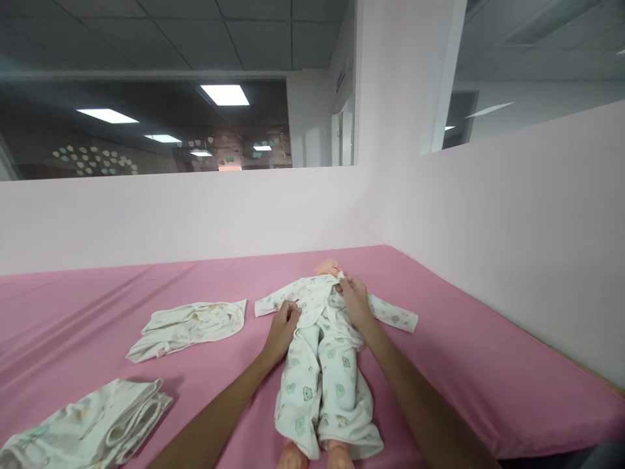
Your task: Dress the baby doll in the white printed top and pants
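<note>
A baby doll (pixel 328 267) lies on its back, its head at the far end and its bare feet towards me. It wears a white long-sleeved top (pixel 312 296) and white trousers (pixel 336 378), both printed with small green figures. The sleeves spread out to both sides. My right hand (pixel 355 298) pinches the edge of the top near the neck. At the doll's side on the left, my left hand (pixel 284 326) has its fingers closed at the top's edge; how much fabric they hold is partly hidden.
A pink sheet (pixel 219 384) covers the padded surface. A flattened white printed garment (pixel 190 329) lies to the left, and a folded printed cloth (pixel 92 426) nearer me. Pale walls (pixel 195 218) with windows rise behind and to the right.
</note>
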A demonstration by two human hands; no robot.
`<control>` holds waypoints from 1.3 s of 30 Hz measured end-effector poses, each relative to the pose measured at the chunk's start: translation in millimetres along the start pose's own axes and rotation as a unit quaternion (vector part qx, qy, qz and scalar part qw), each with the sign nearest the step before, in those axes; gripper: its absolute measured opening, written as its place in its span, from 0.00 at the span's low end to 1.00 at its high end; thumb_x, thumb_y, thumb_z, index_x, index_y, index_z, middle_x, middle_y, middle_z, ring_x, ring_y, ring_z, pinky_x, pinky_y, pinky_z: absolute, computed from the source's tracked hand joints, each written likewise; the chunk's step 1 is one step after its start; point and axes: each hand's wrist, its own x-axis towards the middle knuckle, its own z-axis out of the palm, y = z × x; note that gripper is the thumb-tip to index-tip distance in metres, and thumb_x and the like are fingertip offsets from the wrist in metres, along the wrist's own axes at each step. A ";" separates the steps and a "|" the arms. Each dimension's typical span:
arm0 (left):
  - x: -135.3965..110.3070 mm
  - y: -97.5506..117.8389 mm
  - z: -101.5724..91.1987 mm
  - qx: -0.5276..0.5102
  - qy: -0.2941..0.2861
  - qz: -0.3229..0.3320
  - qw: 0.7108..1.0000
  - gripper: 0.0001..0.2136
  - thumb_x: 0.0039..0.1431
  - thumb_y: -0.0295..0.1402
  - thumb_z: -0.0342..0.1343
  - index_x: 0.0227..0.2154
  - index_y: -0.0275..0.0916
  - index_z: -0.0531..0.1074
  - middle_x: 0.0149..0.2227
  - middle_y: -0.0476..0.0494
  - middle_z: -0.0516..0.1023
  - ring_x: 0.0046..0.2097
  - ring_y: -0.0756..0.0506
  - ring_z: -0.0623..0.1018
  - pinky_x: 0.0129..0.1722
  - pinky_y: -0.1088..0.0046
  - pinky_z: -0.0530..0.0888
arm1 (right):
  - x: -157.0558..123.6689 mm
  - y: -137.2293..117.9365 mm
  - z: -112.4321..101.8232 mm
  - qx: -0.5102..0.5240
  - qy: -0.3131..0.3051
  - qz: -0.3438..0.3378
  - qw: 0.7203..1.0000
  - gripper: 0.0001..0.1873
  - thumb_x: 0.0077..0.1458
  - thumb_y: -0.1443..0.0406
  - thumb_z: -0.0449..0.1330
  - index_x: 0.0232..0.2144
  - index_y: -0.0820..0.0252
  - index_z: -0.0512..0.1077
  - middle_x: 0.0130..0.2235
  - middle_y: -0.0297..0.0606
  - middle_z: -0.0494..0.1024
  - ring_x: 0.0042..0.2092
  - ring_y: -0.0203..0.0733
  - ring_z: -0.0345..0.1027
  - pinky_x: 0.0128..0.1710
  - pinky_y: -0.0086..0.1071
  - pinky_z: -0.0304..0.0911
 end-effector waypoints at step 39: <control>0.9 -1.6 0.6 -0.031 -0.012 0.007 0.999 0.09 0.62 0.40 0.48 0.31 0.41 0.60 0.29 0.53 0.62 0.32 0.50 0.62 0.35 0.74 0.61 | -11.1 -17.1 7.0 -0.296 -0.069 -0.042 0.952 0.05 0.51 0.65 0.53 0.31 0.58 0.69 0.32 0.33 0.75 0.34 0.38 0.65 0.32 0.30 0.51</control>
